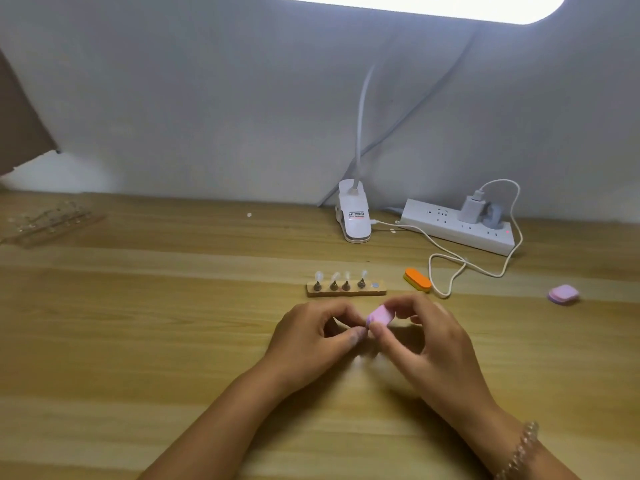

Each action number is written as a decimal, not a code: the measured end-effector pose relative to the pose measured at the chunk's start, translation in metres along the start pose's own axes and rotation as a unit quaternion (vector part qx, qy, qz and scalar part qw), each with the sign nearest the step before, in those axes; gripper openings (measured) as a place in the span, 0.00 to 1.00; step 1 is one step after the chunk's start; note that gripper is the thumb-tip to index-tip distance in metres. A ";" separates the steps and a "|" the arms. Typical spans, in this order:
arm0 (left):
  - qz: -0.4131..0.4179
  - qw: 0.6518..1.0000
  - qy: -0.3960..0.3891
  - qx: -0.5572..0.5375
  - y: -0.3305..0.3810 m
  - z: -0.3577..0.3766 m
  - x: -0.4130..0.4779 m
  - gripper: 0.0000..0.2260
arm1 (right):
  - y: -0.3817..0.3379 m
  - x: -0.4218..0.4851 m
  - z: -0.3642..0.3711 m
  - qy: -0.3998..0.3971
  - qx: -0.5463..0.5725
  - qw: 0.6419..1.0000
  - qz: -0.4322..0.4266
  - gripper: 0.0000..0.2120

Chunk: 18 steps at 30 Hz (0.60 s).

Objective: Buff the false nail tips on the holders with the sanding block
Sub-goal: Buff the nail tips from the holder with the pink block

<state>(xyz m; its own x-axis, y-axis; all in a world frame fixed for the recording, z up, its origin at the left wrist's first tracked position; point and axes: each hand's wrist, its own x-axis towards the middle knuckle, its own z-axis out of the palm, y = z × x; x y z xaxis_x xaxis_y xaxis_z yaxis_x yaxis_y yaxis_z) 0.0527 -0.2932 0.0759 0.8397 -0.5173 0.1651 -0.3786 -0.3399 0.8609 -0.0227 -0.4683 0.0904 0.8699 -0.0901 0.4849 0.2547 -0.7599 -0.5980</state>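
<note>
Right hand [426,341] pinches the block [380,315]; left hand [311,337] pinches at its end, contents hidden. Rack [346,292] lies just beyond both, tips [334,276] running left to right.

Whether the left hand [311,337] pinches anything cannot be told: its fingertips hide the spot. The right hand [426,341] grips the pink block [380,314], covering its right end. The clear rack [48,221] at the far left edge of the tabletop [173,341] is blurred. The lamp [422,5] is cut off at the top. The clip label [356,214] is unreadable.
</note>
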 end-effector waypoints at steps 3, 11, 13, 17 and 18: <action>0.006 1.000 -0.003 0.007 0.000 0.000 -0.001 0.04 | -0.002 0.000 -0.001 -0.014 0.001 0.999 -0.033 0.11; 0.020 0.999 -0.004 0.024 0.004 -0.002 -0.001 0.08 | -0.005 -0.001 0.000 -0.007 -0.003 0.999 -0.034 0.09; 0.018 0.999 -0.001 0.029 0.005 -0.002 -0.002 0.09 | -0.003 -0.001 0.000 0.003 0.000 1.000 -0.012 0.09; 0.021 0.999 -0.006 0.024 0.006 -0.002 -0.002 0.10 | -0.005 0.000 0.000 -0.010 0.006 0.999 -0.036 0.10; 0.022 0.999 -0.003 0.024 0.006 -0.002 -0.002 0.09 | -0.003 0.000 0.000 -0.007 0.010 1.000 -0.021 0.10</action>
<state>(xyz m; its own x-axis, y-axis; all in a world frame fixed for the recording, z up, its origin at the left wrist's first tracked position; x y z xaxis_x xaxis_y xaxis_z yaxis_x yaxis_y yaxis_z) 0.0500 -0.2925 0.0817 0.8203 -0.5362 0.1989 -0.4328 -0.3547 0.8288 -0.0234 -0.4657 0.0924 0.8639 -0.0503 0.5011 0.2990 -0.7495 -0.5907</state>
